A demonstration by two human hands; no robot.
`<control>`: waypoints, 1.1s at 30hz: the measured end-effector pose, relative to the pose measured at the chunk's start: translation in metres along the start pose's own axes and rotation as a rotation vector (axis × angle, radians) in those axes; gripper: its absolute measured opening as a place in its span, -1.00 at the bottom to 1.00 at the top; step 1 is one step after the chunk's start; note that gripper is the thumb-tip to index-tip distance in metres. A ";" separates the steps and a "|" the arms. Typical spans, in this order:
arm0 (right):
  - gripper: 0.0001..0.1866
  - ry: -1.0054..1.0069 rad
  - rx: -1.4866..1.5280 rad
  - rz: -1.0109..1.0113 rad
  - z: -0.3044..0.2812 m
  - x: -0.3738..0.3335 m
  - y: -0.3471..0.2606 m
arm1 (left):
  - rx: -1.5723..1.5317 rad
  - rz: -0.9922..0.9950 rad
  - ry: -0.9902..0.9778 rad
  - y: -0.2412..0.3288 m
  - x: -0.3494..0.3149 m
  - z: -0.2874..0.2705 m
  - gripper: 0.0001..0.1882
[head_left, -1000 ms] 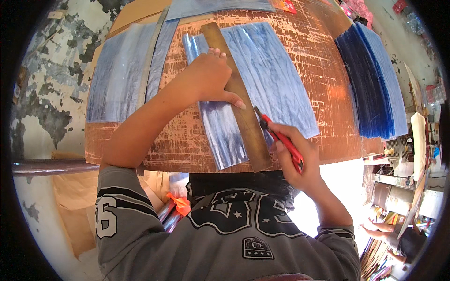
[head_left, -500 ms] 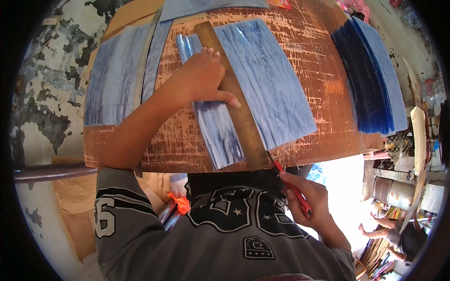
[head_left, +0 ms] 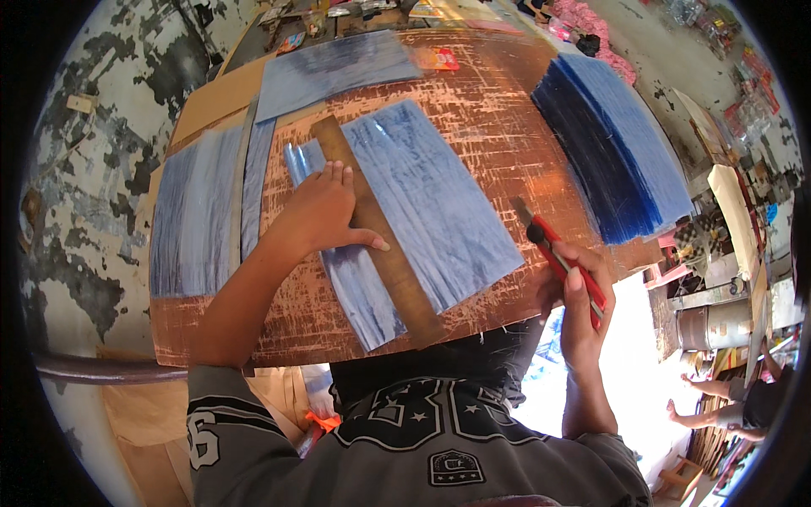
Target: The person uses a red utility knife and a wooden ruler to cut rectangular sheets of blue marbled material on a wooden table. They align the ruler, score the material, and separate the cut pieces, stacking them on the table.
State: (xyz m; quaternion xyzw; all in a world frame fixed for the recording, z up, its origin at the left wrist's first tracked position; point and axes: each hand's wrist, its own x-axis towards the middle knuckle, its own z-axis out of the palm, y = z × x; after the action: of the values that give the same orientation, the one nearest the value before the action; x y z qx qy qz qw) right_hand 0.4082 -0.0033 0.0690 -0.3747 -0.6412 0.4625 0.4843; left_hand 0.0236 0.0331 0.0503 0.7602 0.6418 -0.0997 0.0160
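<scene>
A brown flat straightedge (head_left: pixel 384 253) lies slantwise over a streaky blue sheet (head_left: pixel 435 194). To its left shows a glossy blue-white strip (head_left: pixel 363 287) with a curled upper end. My left hand (head_left: pixel 321 207) presses down there, fingers stretched at the straightedge's left edge and thumb spread across it. My right hand (head_left: pixel 581 313) is closed around a red utility knife (head_left: pixel 547 231) with a black knob. Its blade points up and away, over bare tabletop to the right of the sheet and apart from it.
The worn brown table (head_left: pixel 481 110) bears a thick stack of blue sheets (head_left: pixel 625 144) at right. More streaky sheets (head_left: pixel 198 220) lie at left, and another sheet (head_left: pixel 338 72) sits at the back near a small red-orange packet (head_left: pixel 438 58). Another person's legs (head_left: pixel 710 406) show at lower right.
My right hand has lifted the knife from the straightedge's near end and moved it up and right. My left hand stays on the straightedge. The view has shifted, showing more of the table's far side.
</scene>
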 end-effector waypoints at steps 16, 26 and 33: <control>-0.51 0.008 0.176 -0.062 0.055 0.036 0.017 | -1.093 0.174 0.102 0.122 -0.107 -0.038 -0.49; -0.54 -0.209 -0.250 -0.652 0.093 0.042 0.001 | -2.708 0.464 -0.240 0.242 -0.068 0.060 -0.37; -0.45 -0.510 -0.239 -0.841 0.115 0.026 -0.017 | -2.649 0.582 -0.400 0.271 -0.060 0.069 -0.34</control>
State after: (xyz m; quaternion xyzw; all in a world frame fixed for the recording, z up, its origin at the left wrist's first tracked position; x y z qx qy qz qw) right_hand 0.2895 -0.0104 0.0801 -0.0118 -0.8830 0.2274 0.4105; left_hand 0.2703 -0.0834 -0.0352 0.2551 0.0612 0.4825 0.8357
